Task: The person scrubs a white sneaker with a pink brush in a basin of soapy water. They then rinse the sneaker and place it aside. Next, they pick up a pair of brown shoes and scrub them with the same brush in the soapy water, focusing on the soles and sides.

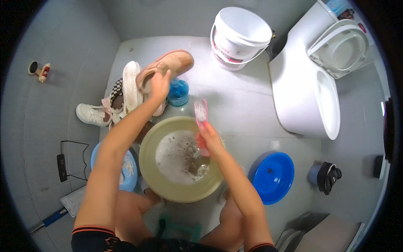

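My left hand (159, 85) is closed on a tan-brown shoe (178, 62), lifted with its toe pointing to the far right, above several other shoes. In my right hand (210, 138) is a pink scrubbing brush (200, 110) with pale bristles, held upright over the right rim of a yellow-green basin (147, 168). Grey, foamy water (178, 153) fills the basin between my knees. Just behind the left hand stands a bottle of blue liquid (179, 93), partly hidden by it.
White sneakers (93, 114) and a checkered shoe (116, 90) sit by the left wall. A white bucket (235, 52) and a toilet (294, 92) stand at the far right. A blue basin (275, 176) lies right, a light-blue basin (131, 180) left, partly behind my forearm.
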A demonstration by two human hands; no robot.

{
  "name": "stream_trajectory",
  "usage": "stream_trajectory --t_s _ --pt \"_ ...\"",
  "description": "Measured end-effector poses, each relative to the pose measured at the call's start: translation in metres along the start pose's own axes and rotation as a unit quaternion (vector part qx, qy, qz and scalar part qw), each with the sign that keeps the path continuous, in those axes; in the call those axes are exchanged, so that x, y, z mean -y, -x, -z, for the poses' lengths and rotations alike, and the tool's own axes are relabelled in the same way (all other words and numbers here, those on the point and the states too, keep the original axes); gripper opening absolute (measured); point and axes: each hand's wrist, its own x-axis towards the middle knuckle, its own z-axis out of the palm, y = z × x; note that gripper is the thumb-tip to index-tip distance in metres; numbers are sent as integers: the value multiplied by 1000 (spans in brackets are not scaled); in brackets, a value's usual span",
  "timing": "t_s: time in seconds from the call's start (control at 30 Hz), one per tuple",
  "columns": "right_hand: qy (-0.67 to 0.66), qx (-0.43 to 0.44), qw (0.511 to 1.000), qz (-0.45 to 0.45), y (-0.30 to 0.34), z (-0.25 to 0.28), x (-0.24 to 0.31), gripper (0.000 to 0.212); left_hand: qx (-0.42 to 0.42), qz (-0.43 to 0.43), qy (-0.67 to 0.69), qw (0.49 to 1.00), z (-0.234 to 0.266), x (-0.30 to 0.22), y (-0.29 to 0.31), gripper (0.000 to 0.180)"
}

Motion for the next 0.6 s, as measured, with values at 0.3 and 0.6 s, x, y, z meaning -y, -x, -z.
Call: stream_trajectory --t_s 0.3,0.6 --pt "250 -129 920 273 179 -18 58 51 121 230 515 817 153 -140 179 36" --pt "622 -283 675 277 227 -50 83 54 158 264 539 784 156 -170 272 35"
